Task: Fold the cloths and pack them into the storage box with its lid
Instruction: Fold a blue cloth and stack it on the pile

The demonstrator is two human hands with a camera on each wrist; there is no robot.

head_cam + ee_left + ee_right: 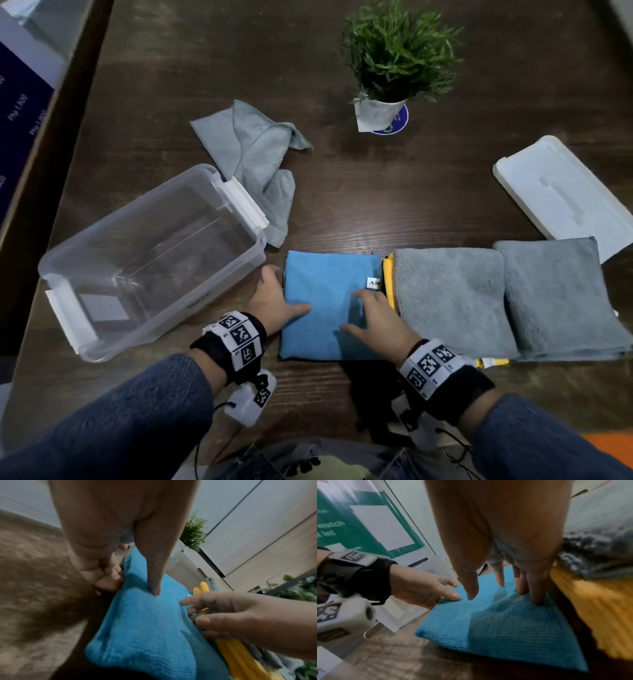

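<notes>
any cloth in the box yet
No, the box is empty; the blue cloth lies on the table beside it.

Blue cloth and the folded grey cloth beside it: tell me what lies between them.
A folded yellow cloth; the head view shows its edge as a strip between blue cloth and grey cloth.

The right hand (pixel 505 527) presses straight fingers onto the blue cloth (pixel 496 628); left of it, the left hand (pixel 419 588) holds the cloth's edge.
</notes>
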